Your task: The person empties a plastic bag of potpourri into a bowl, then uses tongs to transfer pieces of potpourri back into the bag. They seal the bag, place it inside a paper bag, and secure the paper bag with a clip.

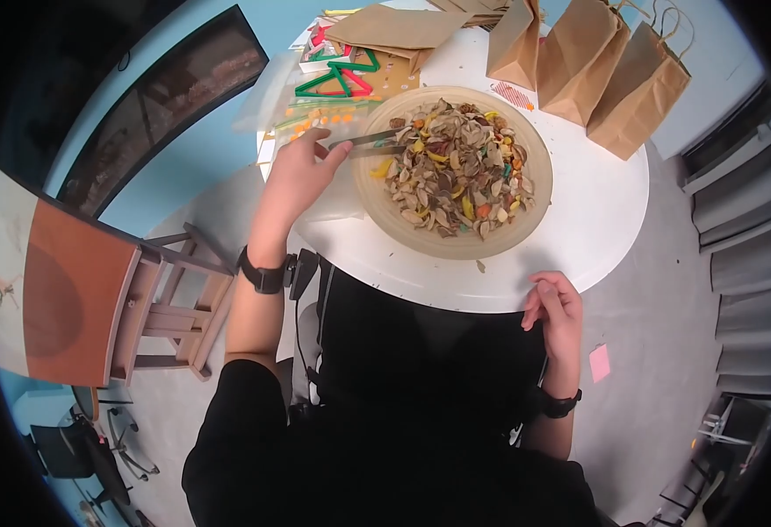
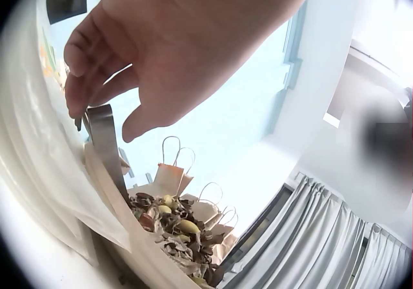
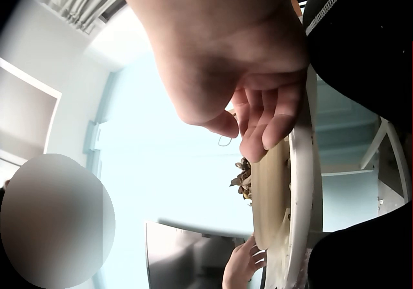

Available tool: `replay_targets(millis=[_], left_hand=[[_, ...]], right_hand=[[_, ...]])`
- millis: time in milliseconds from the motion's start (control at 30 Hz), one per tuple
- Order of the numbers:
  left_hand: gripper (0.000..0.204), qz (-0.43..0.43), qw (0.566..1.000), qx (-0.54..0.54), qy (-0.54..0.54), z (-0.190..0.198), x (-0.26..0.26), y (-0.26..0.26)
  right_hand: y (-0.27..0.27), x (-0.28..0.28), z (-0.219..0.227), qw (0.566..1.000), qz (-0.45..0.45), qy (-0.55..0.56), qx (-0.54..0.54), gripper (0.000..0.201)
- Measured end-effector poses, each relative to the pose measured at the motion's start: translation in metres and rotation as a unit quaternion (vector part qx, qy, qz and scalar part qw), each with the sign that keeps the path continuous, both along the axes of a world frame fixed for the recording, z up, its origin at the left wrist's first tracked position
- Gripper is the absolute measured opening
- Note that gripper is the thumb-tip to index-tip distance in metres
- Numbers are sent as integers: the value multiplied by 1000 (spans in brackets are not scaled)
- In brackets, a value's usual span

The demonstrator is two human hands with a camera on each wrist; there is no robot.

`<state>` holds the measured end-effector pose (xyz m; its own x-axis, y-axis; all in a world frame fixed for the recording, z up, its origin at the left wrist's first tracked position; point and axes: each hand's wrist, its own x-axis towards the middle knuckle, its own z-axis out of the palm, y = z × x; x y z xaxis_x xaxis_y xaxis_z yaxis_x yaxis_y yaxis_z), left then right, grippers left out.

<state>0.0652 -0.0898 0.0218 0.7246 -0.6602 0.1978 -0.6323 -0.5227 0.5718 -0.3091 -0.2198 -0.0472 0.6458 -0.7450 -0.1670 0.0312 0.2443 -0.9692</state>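
Note:
A wide tan bowl [image 1: 456, 249] on the white table holds a heap of potpourri [image 1: 456, 162], dried leaves and petals with yellow and orange bits. Metal tongs [image 1: 370, 139] lie over its left rim, their tips in the heap. Around the bent end of the tongs hovers my left hand [image 1: 302, 176], thumb and fingers parted; in the left wrist view the tongs [image 2: 106, 137] stand between them with a gap at the thumb. My right hand [image 1: 557, 307] hangs with loosely curled fingers at the table's front edge, holding nothing.
Several brown paper bags [image 1: 570, 57] stand at the back right, and flat brown paper [image 1: 394, 31] lies at the back. Green and red sticks [image 1: 337, 81] and a clear plastic bag with orange pieces [image 1: 328, 117] lie left of the bowl. A wooden stool [image 1: 179, 303] stands left.

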Motion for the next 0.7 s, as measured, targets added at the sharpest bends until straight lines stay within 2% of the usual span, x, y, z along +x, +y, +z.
replay_targets(millis=[133, 233, 333, 467, 600, 700], left_hand=[[41, -44, 996, 12, 76, -8, 22, -15], [32, -40, 973, -112, 197, 3, 26, -13], [22, -50, 934, -277, 219, 19, 20, -16], [21, -59, 942, -301, 133, 49, 0, -17], [23, -71, 958, -277, 6, 76, -21, -16], [21, -83, 940, -331, -4, 91, -36, -12]], right_hand=[[0, 0, -2, 1000, -7, 2, 4, 19], [1, 0, -3, 1000, -9, 1, 5, 19], [0, -1, -3, 1000, -6, 0, 4, 19], [-2, -1, -4, 1000, -5, -8, 5, 19], [-1, -1, -4, 1000, -6, -9, 5, 19], [-1, -3, -5, 1000, -8, -17, 4, 19]])
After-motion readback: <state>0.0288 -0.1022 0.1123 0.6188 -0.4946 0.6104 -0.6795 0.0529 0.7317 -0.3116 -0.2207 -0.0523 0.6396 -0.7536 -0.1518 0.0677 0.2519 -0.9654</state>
